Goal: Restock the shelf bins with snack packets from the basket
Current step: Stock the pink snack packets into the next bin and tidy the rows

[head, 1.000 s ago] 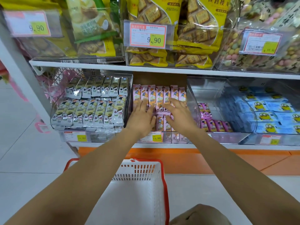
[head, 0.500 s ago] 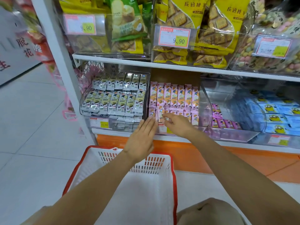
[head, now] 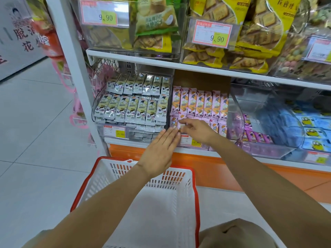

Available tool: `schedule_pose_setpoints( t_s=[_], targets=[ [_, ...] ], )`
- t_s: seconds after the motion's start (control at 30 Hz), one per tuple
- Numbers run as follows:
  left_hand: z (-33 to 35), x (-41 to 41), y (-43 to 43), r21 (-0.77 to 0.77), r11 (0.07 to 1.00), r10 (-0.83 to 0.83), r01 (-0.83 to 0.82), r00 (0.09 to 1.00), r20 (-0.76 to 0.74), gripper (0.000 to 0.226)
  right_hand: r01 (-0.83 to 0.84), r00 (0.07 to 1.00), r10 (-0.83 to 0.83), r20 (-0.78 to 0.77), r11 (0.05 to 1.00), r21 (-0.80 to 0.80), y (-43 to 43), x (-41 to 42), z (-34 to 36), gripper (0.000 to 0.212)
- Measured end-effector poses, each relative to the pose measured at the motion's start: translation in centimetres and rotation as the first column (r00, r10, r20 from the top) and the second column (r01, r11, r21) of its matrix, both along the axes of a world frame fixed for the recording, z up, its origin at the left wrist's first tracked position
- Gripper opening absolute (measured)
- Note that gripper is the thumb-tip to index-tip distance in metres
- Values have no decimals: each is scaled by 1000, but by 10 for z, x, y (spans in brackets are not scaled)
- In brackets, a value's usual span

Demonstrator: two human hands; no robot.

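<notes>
Head cam only, so here goes. My landmark for everything is the clear plastic bin (head: 234,119) in the middle of the lower shelf, packed with rows of pink and orange snack packets (head: 200,104).

The right hand (head: 197,130) is at the front of that bin, thumb and index finger pinching one front-row packet. That spot is smeared with blur, so the packet's print is unreadable. The left hand (head: 159,151) hovers just in front of the bin's left corner, flat, with fingers straight and together, gripping nothing.

Below the bin sits the white slatted plastic basket with a red rim (head: 86,187). Both forearms cross over it and the frame cuts off its near end.

The white and yellow price tag (head: 188,140) on the bin's front is half covered by the right wrist, and I can only read roughly "15.8". Left of the bin are silver and green snack packets (head: 136,108) with bold Chinese lettering I can't make out at this size, and the tag under them (head: 114,130) reads 15.80.

Right of the bin are small purple packets (head: 256,136), then blue packets with a yellow cartoon figure (head: 311,133), which run off the frame edge. Above the bin, yellow biscuit bags (head: 254,33) sit behind a tag marked 9.90 (head: 213,34), and further left there's another 9.90 tag (head: 104,14)
</notes>
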State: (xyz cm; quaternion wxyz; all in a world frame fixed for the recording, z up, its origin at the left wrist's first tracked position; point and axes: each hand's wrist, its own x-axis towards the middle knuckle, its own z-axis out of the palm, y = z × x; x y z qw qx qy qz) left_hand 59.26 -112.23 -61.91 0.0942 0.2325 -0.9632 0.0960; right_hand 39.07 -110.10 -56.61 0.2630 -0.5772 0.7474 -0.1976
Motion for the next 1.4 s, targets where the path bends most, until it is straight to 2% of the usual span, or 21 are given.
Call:
schedule_pose_setpoints(
  t_s=[0.2,0.37,0.43,0.6,0.77,0.97,1.2,1.27,1.4],
  targets=[
    [2,-1,1,3,1000,6,-6,1000,4,79,48,998,-46,43,998,-50,-4,1,-4,37],
    [2,-1,0,21,1000,6,-6,1000,25,83,-58,998,60,-25,996,63,-9,4,3,43],
    [2,0,-1,26,1000,-3,2,1000,26,84,-51,999,53,-10,995,91,-12,6,5,43],
    [2,1,-6,-9,1000,-20,20,1000,18,84,-34,999,34,38,999,-9,-8,8,4,40],
    [-1,4,-4,-36,999,-14,15,1000,28,84,-81,996,80,45,996,25,-12,13,3,39],
    [1,7,-6,-34,999,-7,9,999,54,85,29,993,-33,110,999,33,-15,18,8,40],
    [4,5,-1,6,1000,-7,7,998,60,82,37,990,-45,131,997,61,-3,16,7,52],
    [7,2,3,25,1000,2,-3,999,39,80,75,988,-75,136,997,7,9,13,10,49],
    [16,-16,16,55,998,-41,43,998,-46,82,148,987,-127,99,960,-237,46,3,21,34]
  ],
)
